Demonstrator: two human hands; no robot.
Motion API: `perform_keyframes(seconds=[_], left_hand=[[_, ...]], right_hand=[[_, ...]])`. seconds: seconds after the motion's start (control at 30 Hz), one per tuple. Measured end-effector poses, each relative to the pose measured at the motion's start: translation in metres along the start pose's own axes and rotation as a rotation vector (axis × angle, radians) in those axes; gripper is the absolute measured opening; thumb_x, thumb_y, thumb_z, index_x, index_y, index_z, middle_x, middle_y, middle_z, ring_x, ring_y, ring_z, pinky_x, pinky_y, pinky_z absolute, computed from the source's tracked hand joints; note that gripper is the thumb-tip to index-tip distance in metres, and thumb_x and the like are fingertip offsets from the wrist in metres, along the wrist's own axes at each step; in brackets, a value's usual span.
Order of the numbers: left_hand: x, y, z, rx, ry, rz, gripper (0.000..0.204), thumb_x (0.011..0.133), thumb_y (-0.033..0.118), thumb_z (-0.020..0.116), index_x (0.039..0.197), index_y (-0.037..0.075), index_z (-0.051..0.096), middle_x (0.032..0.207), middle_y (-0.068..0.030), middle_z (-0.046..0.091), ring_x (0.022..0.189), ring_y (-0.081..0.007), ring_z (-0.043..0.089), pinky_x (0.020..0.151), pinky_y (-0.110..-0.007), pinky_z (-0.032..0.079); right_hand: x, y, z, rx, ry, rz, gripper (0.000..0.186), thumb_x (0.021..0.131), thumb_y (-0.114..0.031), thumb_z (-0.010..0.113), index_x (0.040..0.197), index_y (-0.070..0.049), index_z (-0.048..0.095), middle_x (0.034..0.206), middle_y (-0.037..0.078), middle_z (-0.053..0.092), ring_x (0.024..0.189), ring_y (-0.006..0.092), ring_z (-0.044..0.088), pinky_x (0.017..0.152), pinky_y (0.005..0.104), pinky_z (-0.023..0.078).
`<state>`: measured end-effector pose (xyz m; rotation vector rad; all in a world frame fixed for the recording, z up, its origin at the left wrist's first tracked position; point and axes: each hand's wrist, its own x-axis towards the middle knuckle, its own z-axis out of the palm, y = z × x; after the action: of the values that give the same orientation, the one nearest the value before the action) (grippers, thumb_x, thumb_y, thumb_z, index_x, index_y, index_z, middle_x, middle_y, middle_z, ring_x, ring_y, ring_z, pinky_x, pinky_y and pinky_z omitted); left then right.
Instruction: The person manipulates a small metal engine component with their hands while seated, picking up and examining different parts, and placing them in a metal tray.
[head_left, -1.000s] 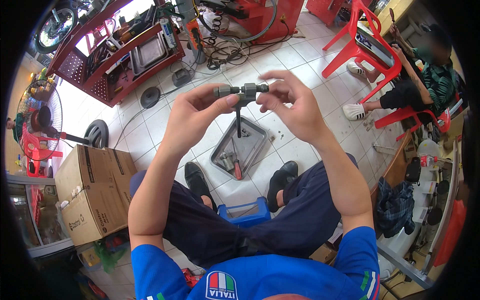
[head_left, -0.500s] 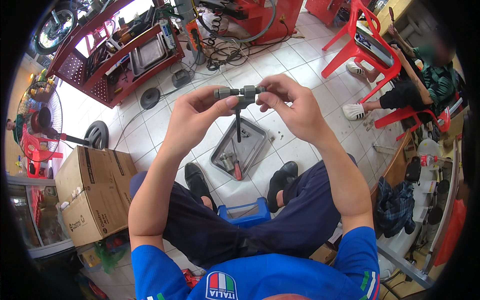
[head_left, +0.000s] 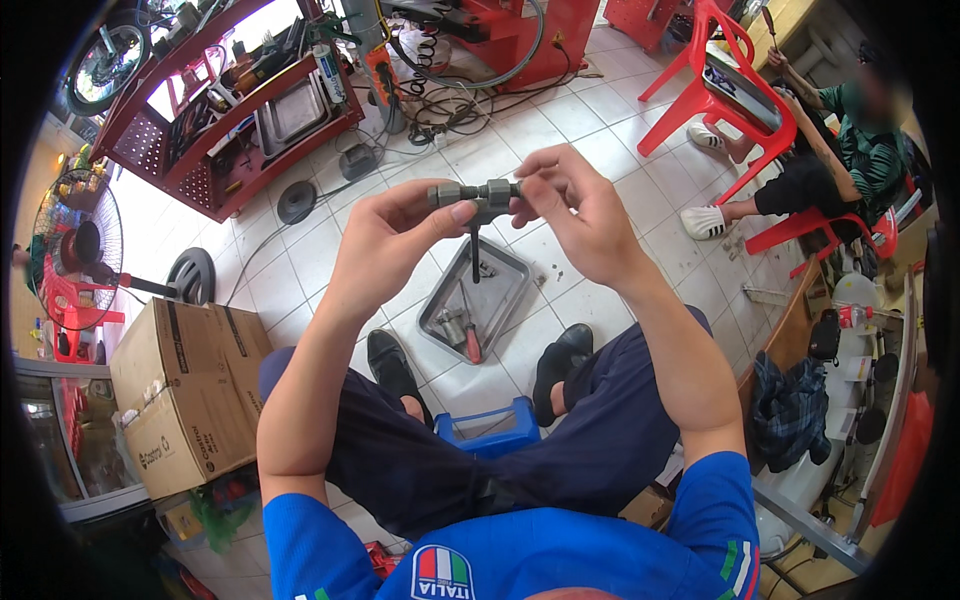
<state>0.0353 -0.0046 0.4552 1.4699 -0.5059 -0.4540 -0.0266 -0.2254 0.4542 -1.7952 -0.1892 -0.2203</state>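
Above the tray, in front of me, I hold a dark metal chain breaker (head_left: 496, 197) level between both hands. It has hex-shaped parts on a threaded bolt, and a thin dark rod (head_left: 476, 253) hangs down from it. My left hand (head_left: 385, 245) is closed on its left end, the thumb pressed along the near side. At the right end, the thumb and fingers of my right hand (head_left: 580, 215) pinch the bolt tip. Below, a grey metal tray (head_left: 512, 312) on the floor holds a red-handled screwdriver (head_left: 472, 342), a silver metal part (head_left: 449, 328) and small pieces.
A blue stool (head_left: 490, 430) is between my legs. Cardboard boxes (head_left: 185, 390) stand at the left, beside a fan (head_left: 80, 245). A red tool cart (head_left: 190, 150) is at the far left. Another person (head_left: 850, 160) sits at the right near red plastic chairs (head_left: 700, 80).
My right hand has turned slightly at the bolt's end, its fingers shifting a little lower and closer in. My left hand and the chain breaker stay nearly where they were.
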Motion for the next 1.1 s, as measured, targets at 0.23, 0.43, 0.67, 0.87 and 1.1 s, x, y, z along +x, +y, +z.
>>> perform_keyframes(seconds=[0.23,0.43,0.67,0.87,1.1], left_hand=[[-0.001,0.000,0.000,0.000,0.012,-0.008,0.033,0.092,0.018,0.072,0.115,-0.005,0.066,0.098,-0.0099,0.072,0.089,-0.0135,0.068,0.085,-0.029,0.054],[0.003,0.010,0.001,0.011,0.049,0.027,0.036,0.093,0.021,0.071,0.117,-0.004,0.065,0.100,-0.0096,0.072,0.089,-0.0137,0.068,0.086,-0.029,0.054],[0.007,0.006,0.006,0.009,0.029,0.027,0.035,0.093,0.020,0.070,0.118,-0.005,0.064,0.101,-0.0107,0.072,0.089,-0.0148,0.069,0.086,-0.030,0.055],[0.004,0.005,0.014,0.048,0.067,0.024,0.032,0.094,0.016,0.069,0.118,-0.004,0.065,0.101,-0.0105,0.072,0.089,-0.0156,0.069,0.086,-0.030,0.056],[-0.003,0.007,0.019,0.303,0.185,0.185,0.029,0.092,0.010,0.071,0.116,-0.005,0.066,0.103,-0.0080,0.071,0.092,-0.0116,0.066,0.084,-0.026,0.054]], right_hand=[[0.003,-0.001,-0.003,-0.074,-0.045,-0.003,0.026,0.098,-0.024,0.063,0.105,0.001,0.060,0.082,0.010,0.070,0.077,0.0146,0.068,0.073,0.0274,0.052],[0.002,-0.007,0.004,-0.035,0.058,-0.023,0.021,0.096,-0.013,0.065,0.110,0.001,0.058,0.084,0.011,0.071,0.075,0.0142,0.067,0.071,0.0268,0.052],[0.005,-0.008,-0.003,-0.084,0.039,-0.158,0.019,0.096,-0.009,0.063,0.112,0.000,0.059,0.086,0.011,0.071,0.076,0.0151,0.068,0.071,0.0285,0.054],[-0.001,-0.015,-0.013,-0.100,0.033,-0.136,0.025,0.094,-0.014,0.067,0.114,-0.001,0.059,0.087,0.013,0.072,0.074,0.0157,0.067,0.068,0.0285,0.052],[0.009,-0.014,-0.013,-0.403,0.093,-0.197,0.036,0.092,-0.028,0.068,0.118,-0.004,0.062,0.089,0.010,0.073,0.076,0.0168,0.068,0.069,0.0298,0.052]])
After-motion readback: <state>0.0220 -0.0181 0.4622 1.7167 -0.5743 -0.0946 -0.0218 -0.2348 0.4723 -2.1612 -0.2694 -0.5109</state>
